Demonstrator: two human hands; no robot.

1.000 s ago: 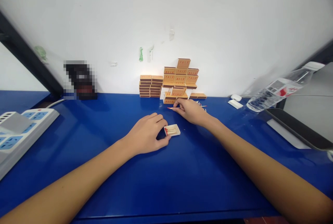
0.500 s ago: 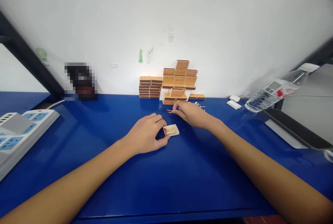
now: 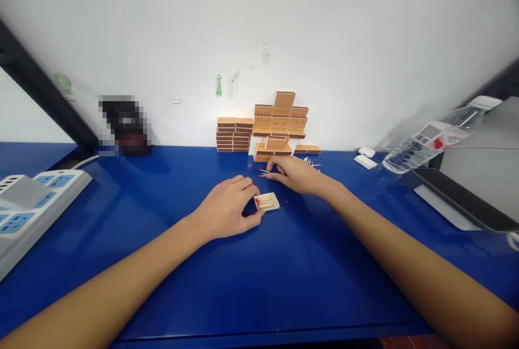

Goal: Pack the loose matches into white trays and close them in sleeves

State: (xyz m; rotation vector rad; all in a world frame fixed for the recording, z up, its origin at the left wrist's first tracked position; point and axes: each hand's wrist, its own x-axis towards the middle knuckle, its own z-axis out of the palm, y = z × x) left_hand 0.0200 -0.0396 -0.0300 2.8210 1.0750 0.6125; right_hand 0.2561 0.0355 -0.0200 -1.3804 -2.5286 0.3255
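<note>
Thumb and fingers of my left hand (image 3: 229, 207) grip the left end of a small white matchbox tray (image 3: 275, 201), which lies on the blue table. Several red-headed matches (image 3: 265, 202) rest inside it. Beyond the tray, my right hand (image 3: 294, 173) pinches a few matches (image 3: 263, 173) between thumb and fingertips, red heads pointing left. Loose matches (image 3: 311, 163) lie just behind that hand, partly hidden by it. Orange matchboxes (image 3: 280, 123) are stacked in a stepped pile against the wall, and another stack (image 3: 234, 135) stands to its left.
A power strip (image 3: 40, 203) lies on the blue table (image 3: 259, 284) at the left, near a blurred dark object (image 3: 130, 127). On the right are a white earphone case (image 3: 366, 152), a tilted plastic bottle (image 3: 433, 138) and a black flat object (image 3: 462, 200).
The thumb and index finger of my right hand have shifted slightly around the matches, and more of the matches shows. My left hand and the tray have stayed in place.
</note>
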